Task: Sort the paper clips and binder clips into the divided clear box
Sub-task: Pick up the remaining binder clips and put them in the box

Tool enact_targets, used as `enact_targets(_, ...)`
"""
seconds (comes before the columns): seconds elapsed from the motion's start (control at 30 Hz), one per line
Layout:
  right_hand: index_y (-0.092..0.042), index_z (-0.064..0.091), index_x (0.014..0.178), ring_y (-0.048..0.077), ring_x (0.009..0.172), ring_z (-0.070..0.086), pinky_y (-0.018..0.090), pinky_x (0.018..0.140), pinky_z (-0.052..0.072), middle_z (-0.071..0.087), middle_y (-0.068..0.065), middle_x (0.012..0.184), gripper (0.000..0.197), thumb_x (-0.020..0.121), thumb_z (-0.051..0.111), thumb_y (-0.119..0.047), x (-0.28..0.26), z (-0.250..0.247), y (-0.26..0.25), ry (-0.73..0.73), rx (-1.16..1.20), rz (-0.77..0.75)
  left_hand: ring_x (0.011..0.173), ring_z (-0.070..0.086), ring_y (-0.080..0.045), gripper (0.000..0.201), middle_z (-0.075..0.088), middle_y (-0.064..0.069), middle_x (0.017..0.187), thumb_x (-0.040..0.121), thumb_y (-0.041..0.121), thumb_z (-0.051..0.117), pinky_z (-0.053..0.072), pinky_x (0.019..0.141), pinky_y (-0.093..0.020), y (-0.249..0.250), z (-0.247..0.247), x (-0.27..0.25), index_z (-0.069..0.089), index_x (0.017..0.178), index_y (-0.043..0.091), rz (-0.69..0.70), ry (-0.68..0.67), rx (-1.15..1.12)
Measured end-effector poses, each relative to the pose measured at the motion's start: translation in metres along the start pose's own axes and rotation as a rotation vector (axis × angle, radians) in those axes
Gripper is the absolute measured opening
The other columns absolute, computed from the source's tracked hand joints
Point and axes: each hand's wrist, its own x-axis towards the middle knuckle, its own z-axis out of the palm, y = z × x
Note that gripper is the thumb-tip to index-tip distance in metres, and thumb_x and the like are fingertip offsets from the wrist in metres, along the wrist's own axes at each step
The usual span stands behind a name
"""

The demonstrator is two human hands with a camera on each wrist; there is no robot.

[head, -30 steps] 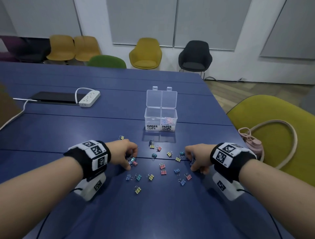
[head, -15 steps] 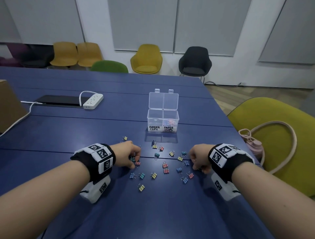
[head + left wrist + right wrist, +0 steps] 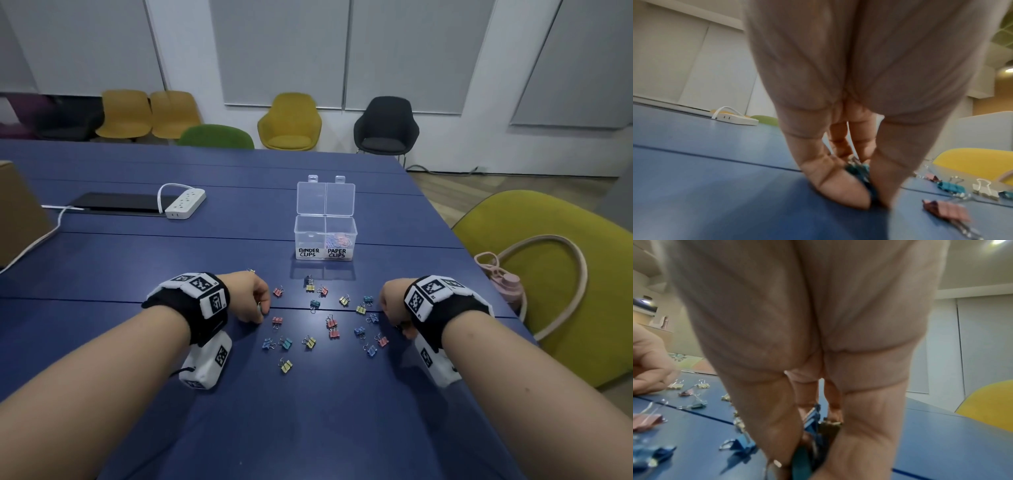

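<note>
Both hands have drawn apart: left hand [image 3: 252, 295] pinches teal binder clips [image 3: 860, 170], right hand [image 3: 394, 301] clutches blue binder clips [image 3: 813, 417], nearer than the divided clear plastic box [image 3: 324, 236].

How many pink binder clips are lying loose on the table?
6 pink clips: two at the pile's left, one behind the other; one near the box; two together mid-pile; one at the right. The left grip and right grip hold clips, so more may be hidden.
</note>
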Motion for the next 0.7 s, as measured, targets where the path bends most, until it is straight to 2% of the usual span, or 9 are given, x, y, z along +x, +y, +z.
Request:
enact_targets(0.03, -0.022, 0.05, 0.067, 0.022, 0.075, 0.057, 0.033, 0.081, 0.057, 0.07, 0.008, 0.101, 0.02, 0.079, 0.065, -0.02, -0.002, -0.001, -0.002, -0.006, -0.022, 0.002, 0.055, 0.057, -0.011, 0.014, 0.061, 0.005, 0.061, 0.076, 0.008, 0.062, 0.047, 0.057, -0.018, -0.001, 0.001, 0.0, 0.062, 0.072, 0.021, -0.012, 0.025, -0.026)
enact_targets(0.13, -0.015, 0.051, 0.066, 0.025, 0.067, 0.061, 0.026, 0.061, 0.05, 0.074, 0.007, 0.087, 0.01, 0.068, 0.06, -0.019, -0.006, -0.001, -0.003, -0.022, -0.117, 0.037, 0.055, 0.06, -0.014, 0.016, 0.062, 0.0, 0.062, 0.076, 0.005, 0.055, 0.048, 0.057, -0.018, -0.002, 0.004, -0.001, 0.064, 0.069, 0.018, -0.03, 0.075, -0.083)
enact_targets(0.23, -0.013, 0.042, 0.061, 0.026, 0.075, 0.055, 0.025, 0.06, 0.043, 0.071, 0.012, 0.103, 0.025, 0.084, 0.051, -0.01, -0.009, 0.002, -0.006, -0.008, -0.171, 0.026, 0.044, 0.06, -0.007, 0.02, 0.063, 0.001, 0.058, 0.08, -0.001, 0.056, 0.051, 0.05, -0.015, -0.001, 0.005, -0.002, 0.063, 0.067, 0.012, -0.068, 0.123, -0.252)
enact_targets(0.33, -0.012, 0.045, 0.064, 0.026, 0.074, 0.055, 0.028, 0.067, 0.045, 0.07, 0.013, 0.11, 0.024, 0.087, 0.05, -0.009, -0.016, 0.0, -0.01, -0.007, -0.179, 0.02, 0.048, 0.061, -0.013, 0.024, 0.057, -0.009, 0.065, 0.083, -0.013, 0.049, 0.055, 0.047, -0.019, -0.004, 0.01, -0.005, 0.06, 0.069, 0.003, -0.151, 0.222, -0.741)
enact_targets(0.4, -0.009, 0.055, 0.074, 0.022, 0.059, 0.057, 0.026, 0.062, 0.048, 0.073, 0.012, 0.105, 0.015, 0.086, 0.048, -0.007, -0.02, 0.0, -0.005, -0.062, -0.098, 0.041, 0.059, 0.053, -0.021, 0.025, 0.05, -0.013, 0.071, 0.085, -0.018, 0.043, 0.055, 0.046, -0.019, -0.006, 0.014, -0.009, 0.055, 0.07, -0.002, -0.197, 0.298, -1.166)
enact_targets(0.47, -0.011, 0.056, 0.076, 0.017, 0.049, 0.053, 0.023, 0.056, 0.049, 0.074, 0.013, 0.089, 0.014, 0.085, 0.048, -0.004, -0.022, 0.004, 0.006, -0.078, 0.123, 0.02, 0.067, 0.049, -0.02, 0.025, 0.049, -0.014, 0.078, 0.088, -0.016, 0.037, 0.055, 0.046, -0.02, -0.01, 0.014, -0.014, 0.053, 0.074, -0.003, -0.229, 0.324, -1.567)
enact_targets(0.57, -0.008, 0.053, 0.073, 0.021, 0.052, 0.05, 0.025, 0.05, 0.046, 0.051, 0.013, 0.064, 0.023, 0.089, 0.042, 0.005, -0.025, 0.013, 0.028, -0.067, 0.892, -0.007, 0.074, 0.052, -0.021, 0.03, 0.049, -0.015, 0.087, 0.089, -0.011, 0.024, 0.056, 0.045, -0.025, -0.02, 0.011, -0.022, 0.048, 0.076, 0.003, -0.259, 0.278, -2.072)
enact_targets(0.63, -0.004, 0.05, 0.073, 0.019, 0.052, 0.043, 0.023, 0.044, 0.039, 0.043, 0.011, 0.063, 0.026, 0.091, 0.036, 0.008, -0.031, 0.015, 0.033, 0.017, 1.323, 0.0, 0.076, 0.052, -0.022, 0.032, 0.049, -0.015, 0.09, 0.078, -0.014, 0.02, 0.055, 0.046, -0.025, -0.024, 0.01, -0.028, 0.045, 0.074, 0.006, -0.26, 0.236, -2.288)
enact_targets(0.7, -0.006, 0.047, 0.071, 0.016, 0.051, 0.036, 0.021, 0.04, 0.032, 0.039, 0.007, 0.066, 0.027, 0.092, 0.034, 0.005, -0.035, 0.015, 0.032, 0.079, 1.66, -0.012, 0.078, 0.053, -0.023, 0.042, 0.05, -0.012, 0.094, 0.055, -0.023, 0.021, 0.051, 0.044, -0.023, -0.024, 0.012, -0.031, 0.046, 0.073, 0.006, -0.224, 0.19, -2.421)
